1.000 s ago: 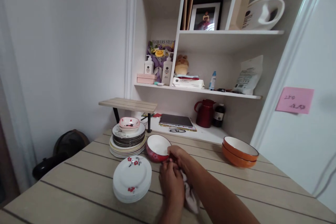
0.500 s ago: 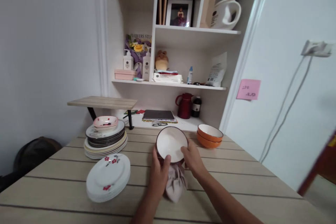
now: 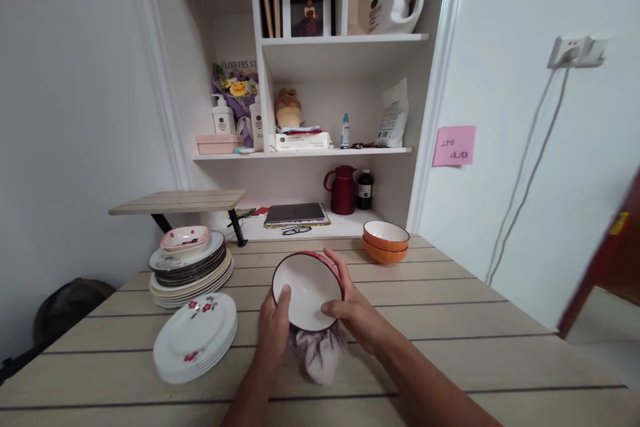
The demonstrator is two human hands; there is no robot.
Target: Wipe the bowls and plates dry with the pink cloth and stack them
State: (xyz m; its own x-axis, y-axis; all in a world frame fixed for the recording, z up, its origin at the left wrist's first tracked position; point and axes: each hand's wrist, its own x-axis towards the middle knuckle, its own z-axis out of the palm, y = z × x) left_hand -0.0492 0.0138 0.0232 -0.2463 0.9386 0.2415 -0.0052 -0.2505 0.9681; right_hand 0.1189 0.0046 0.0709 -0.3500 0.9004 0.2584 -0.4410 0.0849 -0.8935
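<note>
I hold a red bowl with a white inside (image 3: 306, 285) tilted toward me above the wooden table (image 3: 450, 320). My left hand (image 3: 273, 332) grips its lower left rim, thumb on the inside. My right hand (image 3: 351, 307) clasps the right rim, thumb inside too. A crumpled pale cloth (image 3: 319, 355) hangs under the bowl between my hands; which hand pins it is hidden.
A stack of white flowered plates (image 3: 195, 339) lies left of my hands. Behind it stands a taller pile of mixed plates (image 3: 193, 272) topped by a small pink bowl (image 3: 185, 239). Two orange bowls (image 3: 385, 241) are stacked at the table's far edge. Shelves with bottles and a red jug (image 3: 342, 189) rise behind.
The bowl has come off the table into both hands and tilted toward me, the cloth now under it. The view has swung right, so the stacks sit further left.
</note>
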